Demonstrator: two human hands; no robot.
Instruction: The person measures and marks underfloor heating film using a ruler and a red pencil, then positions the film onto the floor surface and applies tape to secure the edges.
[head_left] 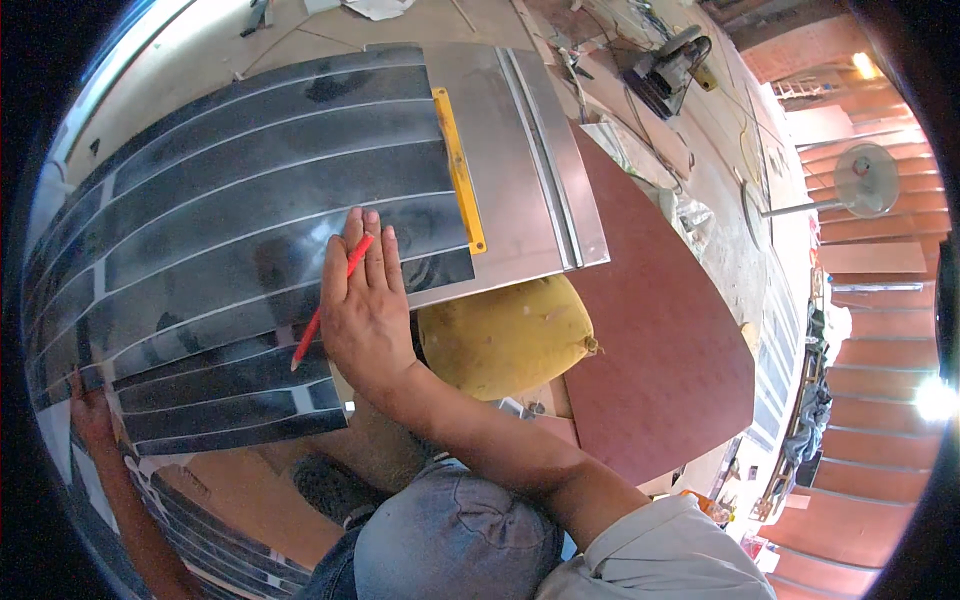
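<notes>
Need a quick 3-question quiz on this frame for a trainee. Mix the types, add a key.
1. What does the right hand hold between its fingers?

2. Beside which edge of the dark panel does the yellow strip lie?
A) left
B) right
C) lower

3. True or false: the left hand rests on the yellow strip.

Key
1. A red pencil.
2. B
3. False; it is by the panel's left end.
</notes>
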